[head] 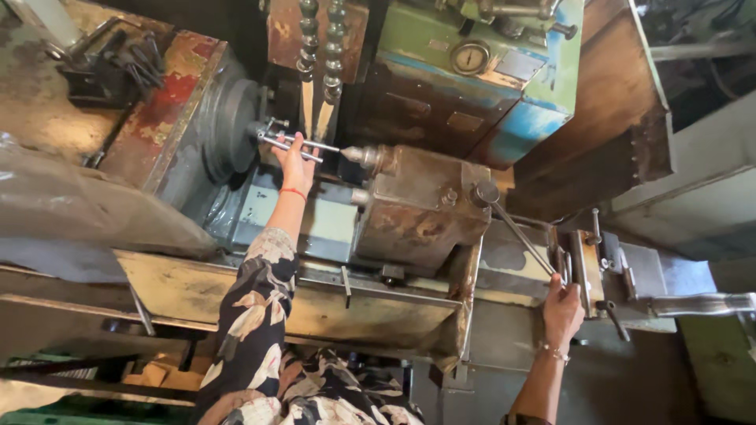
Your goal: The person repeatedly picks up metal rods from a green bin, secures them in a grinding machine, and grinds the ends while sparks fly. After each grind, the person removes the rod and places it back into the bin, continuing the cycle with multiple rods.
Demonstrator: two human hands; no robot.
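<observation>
— Where are the two hands?

— The left hand (295,164) is up at the chuck (232,126) end of an old lathe (417,205), fingers closed around a slim metal rod (290,145) that lies crosswise just in front of the chuck. A red thread band (292,191) sits on that wrist, and the sleeve (252,315) is dark with a pale flower print.

— And the right?

— The right hand (562,308) is low on the far side, clenched on the end of a long lever handle (516,230). The lever runs up at a slant to a round knob on the rusty block (421,206) in the middle of the machine. A thin bracelet (554,352) shows on that wrist.

— What sits between the hands?

— That block carries a drill bit (356,153) pointing toward the chuck; its tip is near the rod, and I cannot tell whether they touch. Two beaded coolant hoses (321,39) hang down above the left hand.

— Anything else around?

— Behind stands a green and blue housing with a round gauge (470,57). Below the ways runs a worn, yellowish chip tray (315,307). At top left, dark tools (118,67) lie on a stained surface, well apart from both hands.
</observation>
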